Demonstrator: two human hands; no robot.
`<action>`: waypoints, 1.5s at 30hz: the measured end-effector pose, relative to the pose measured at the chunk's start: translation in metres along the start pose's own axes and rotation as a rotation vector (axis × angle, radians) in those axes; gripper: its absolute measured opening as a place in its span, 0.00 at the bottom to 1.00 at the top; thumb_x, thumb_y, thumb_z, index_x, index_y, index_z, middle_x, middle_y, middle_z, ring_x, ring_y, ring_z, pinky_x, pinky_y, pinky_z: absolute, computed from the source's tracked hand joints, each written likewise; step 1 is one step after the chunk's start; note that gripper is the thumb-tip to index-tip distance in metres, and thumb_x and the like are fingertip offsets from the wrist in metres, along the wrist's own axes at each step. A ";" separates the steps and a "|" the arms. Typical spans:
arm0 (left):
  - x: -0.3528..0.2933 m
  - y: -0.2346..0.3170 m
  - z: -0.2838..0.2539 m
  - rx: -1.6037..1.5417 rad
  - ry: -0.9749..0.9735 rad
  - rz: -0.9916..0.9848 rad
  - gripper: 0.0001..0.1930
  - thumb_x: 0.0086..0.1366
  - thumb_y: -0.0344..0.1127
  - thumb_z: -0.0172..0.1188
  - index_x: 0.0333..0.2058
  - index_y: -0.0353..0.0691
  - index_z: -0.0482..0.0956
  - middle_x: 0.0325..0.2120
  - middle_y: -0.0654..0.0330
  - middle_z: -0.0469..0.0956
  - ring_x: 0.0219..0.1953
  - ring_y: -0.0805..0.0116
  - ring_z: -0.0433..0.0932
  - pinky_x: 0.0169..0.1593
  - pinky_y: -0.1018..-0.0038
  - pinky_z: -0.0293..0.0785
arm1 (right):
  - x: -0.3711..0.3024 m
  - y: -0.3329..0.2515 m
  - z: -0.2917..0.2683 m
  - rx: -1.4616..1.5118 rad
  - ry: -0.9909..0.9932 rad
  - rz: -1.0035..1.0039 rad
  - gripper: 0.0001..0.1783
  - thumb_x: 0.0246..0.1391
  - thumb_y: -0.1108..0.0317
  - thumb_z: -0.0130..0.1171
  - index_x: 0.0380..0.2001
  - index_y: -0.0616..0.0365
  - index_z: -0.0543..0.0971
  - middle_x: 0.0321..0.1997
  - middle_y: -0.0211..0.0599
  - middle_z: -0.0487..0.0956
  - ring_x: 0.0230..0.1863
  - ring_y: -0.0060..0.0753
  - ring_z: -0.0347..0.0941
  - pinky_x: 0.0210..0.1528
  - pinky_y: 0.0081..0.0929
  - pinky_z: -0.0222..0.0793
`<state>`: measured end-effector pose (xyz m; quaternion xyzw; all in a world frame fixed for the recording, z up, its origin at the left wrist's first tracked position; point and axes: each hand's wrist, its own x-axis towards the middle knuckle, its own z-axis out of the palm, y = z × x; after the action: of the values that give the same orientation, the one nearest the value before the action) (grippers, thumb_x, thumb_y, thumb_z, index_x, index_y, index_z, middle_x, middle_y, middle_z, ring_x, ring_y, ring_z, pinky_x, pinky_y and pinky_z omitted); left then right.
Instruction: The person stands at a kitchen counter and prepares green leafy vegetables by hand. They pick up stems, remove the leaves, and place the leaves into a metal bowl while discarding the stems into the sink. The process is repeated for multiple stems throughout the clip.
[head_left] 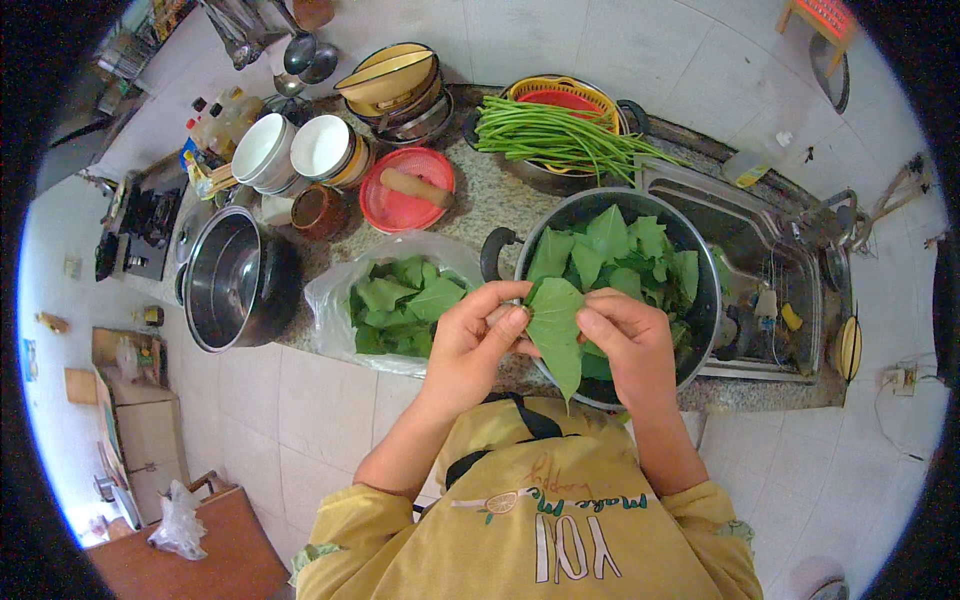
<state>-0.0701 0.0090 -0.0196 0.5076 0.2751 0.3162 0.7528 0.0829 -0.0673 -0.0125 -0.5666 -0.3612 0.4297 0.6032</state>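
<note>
A broad green leaf (556, 335) is pinched between my two hands, its tip pointing down toward me. My left hand (478, 335) grips it near the top left with thumb and fingers. Thumb and fingertips of my right hand (632, 335) close on its right edge. Just beyond and under my hands stands a large dark pot (708, 300) heaped with loose green leaves (610, 240). To the left, more leaves (400, 300) lie in a clear plastic bag (330, 305) on the counter.
Long green stems (560, 135) lie across a pot with a yellow colander behind. A steel sink (770, 240) is at right. Leftward are a red basket (385, 205) holding a wooden pestle-like stick, stacked bowls (322, 148), a brown cup (318, 212) and a deep steel pot (240, 280).
</note>
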 end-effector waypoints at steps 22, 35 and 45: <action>-0.008 -0.013 0.029 0.287 0.167 0.356 0.20 0.48 0.26 0.63 0.41 0.31 0.69 0.33 0.57 0.72 0.36 0.72 0.73 0.39 0.77 0.71 | -0.009 0.003 0.007 0.215 0.068 0.060 0.05 0.41 0.77 0.59 0.23 0.62 0.72 0.23 0.29 0.73 0.22 0.19 0.68 0.26 0.15 0.64; -0.001 -0.011 0.019 -0.488 0.135 -0.081 0.07 0.59 0.30 0.53 0.36 0.36 0.72 0.29 0.63 0.76 0.27 0.79 0.73 0.29 0.84 0.69 | -0.008 0.006 -0.003 0.484 0.092 0.093 0.07 0.53 0.71 0.49 0.34 0.61 0.69 0.33 0.33 0.73 0.33 0.24 0.70 0.36 0.23 0.67; -0.003 -0.020 0.023 0.264 0.362 0.197 0.04 0.57 0.26 0.53 0.31 0.32 0.72 0.24 0.60 0.75 0.24 0.75 0.73 0.27 0.80 0.68 | -0.008 0.003 -0.002 0.330 0.095 0.185 0.16 0.48 0.74 0.50 0.43 0.59 0.67 0.38 0.34 0.73 0.38 0.24 0.69 0.40 0.18 0.65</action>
<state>-0.0511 -0.0128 -0.0304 0.5609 0.3937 0.4352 0.5839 0.0819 -0.0756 -0.0149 -0.5105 -0.2033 0.5096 0.6621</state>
